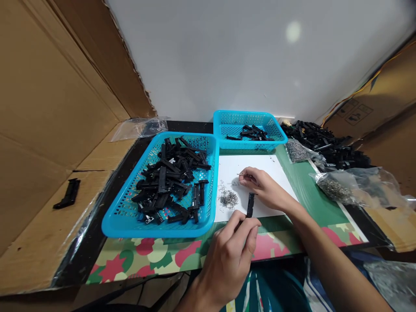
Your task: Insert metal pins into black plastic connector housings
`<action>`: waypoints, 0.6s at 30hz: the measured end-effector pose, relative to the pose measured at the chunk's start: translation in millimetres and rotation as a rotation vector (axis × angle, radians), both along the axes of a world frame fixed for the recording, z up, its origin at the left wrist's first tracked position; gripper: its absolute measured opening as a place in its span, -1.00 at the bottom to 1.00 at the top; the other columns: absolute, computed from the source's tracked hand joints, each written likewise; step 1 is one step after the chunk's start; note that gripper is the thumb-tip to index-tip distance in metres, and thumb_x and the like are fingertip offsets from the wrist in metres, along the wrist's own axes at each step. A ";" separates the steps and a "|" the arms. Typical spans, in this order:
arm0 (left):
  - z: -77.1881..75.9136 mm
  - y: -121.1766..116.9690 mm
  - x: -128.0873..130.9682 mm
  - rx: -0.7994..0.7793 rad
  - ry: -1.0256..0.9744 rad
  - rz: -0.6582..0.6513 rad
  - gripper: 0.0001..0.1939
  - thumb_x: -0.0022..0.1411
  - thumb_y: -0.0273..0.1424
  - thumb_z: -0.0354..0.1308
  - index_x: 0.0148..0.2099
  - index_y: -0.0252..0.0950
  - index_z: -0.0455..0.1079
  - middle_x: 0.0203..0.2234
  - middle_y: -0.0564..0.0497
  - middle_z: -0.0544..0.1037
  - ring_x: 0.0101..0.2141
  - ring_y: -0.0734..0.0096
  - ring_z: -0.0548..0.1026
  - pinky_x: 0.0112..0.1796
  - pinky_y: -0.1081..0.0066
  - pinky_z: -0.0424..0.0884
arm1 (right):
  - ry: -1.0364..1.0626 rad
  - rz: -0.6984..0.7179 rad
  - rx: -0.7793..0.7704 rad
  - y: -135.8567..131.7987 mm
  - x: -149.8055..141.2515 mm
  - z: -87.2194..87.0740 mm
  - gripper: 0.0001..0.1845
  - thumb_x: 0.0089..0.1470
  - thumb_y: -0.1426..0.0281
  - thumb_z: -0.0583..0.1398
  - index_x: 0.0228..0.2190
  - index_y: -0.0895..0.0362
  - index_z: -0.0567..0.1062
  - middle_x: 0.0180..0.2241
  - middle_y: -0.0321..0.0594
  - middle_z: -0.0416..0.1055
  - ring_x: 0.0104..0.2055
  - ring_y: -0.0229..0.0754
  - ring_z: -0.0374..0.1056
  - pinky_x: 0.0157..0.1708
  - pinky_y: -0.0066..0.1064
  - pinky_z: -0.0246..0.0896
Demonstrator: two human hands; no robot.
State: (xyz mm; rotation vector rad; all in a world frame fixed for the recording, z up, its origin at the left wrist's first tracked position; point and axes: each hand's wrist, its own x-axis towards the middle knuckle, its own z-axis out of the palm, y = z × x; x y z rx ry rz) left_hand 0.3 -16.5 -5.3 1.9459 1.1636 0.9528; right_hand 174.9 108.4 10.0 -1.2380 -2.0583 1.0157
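My left hand (232,247) is closed around the lower end of a slim black plastic part (250,205), which stands up from the fingers over the front of a white sheet (263,167). Over the same sheet, my right hand (261,185) pinches a thin, pointed metal tool (244,175); its tip points left, and I cannot tell its exact kind. Left of both hands lies a small pile of shiny bent metal pieces (229,199), with several loose ones scattered around it. The right wrist passes just behind and to the right of the black part.
A large blue basket (156,232) of black plastic parts stands at left, a smaller blue basket (248,113) with fewer parts behind. At right are a heap of black parts (325,141) and plastic bags of small metal pieces (334,188). One black part (69,193) lies on cardboard far left.
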 end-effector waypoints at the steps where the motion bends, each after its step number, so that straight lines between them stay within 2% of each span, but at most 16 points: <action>1: -0.7 -0.4 -0.3 0.006 -0.018 0.018 -0.75 0.61 -0.44 -0.07 0.06 -0.15 0.44 -0.21 0.04 0.42 -0.29 0.42 0.47 -0.26 0.42 0.37 | 0.043 0.016 -0.036 -1.2 0.8 1.3 -0.84 0.40 0.40 0.12 -0.30 0.11 0.41 -0.30 -0.24 0.42 -0.26 -0.16 0.30 -0.22 -0.35 0.13; 5: -3.9 -2.6 -1.7 0.006 -0.074 0.063 -0.74 0.61 -0.44 -0.05 0.16 -0.11 0.40 -0.16 0.04 0.40 -0.23 0.43 0.48 -0.16 0.44 0.42 | 0.185 0.029 -0.127 -12.2 7.3 7.1 -0.77 0.46 0.26 0.09 -0.27 0.08 0.35 -0.32 -0.32 0.29 -0.29 -0.19 0.21 -0.26 -0.37 0.10; 9: -4.5 -1.5 -0.6 -0.036 -0.082 0.100 -0.71 0.60 -0.42 -0.01 0.25 -0.08 0.33 -0.10 0.03 0.39 -0.24 0.45 0.49 -0.15 0.45 0.46 | 0.219 -0.014 -0.167 -36.4 15.5 13.6 -0.72 0.48 0.15 0.11 -0.24 0.06 0.36 -0.31 -0.33 0.25 -0.28 -0.19 0.14 -0.28 -0.37 0.06; 14: -3.0 7.5 4.5 -0.020 -0.153 0.193 -0.75 0.59 -0.42 0.03 0.21 -0.07 0.34 -0.10 0.03 0.42 -0.15 0.42 0.51 -0.11 0.47 0.46 | 0.369 -0.004 -0.325 -69.7 19.6 15.7 -0.72 0.47 0.11 0.14 -0.21 0.05 0.41 -0.28 -0.30 0.25 -0.23 -0.18 0.16 -0.21 -0.36 0.09; 18: 0.1 13.3 7.1 -0.031 -0.166 0.122 -0.85 0.58 -0.42 0.07 0.09 -0.10 0.40 -0.14 0.07 0.43 -0.21 0.46 0.48 -0.19 0.51 0.41 | 0.494 -0.001 -0.414 -85.5 18.7 13.5 -0.74 0.45 0.13 0.18 -0.20 0.05 0.43 -0.27 -0.31 0.26 -0.21 -0.19 0.17 -0.18 -0.38 0.12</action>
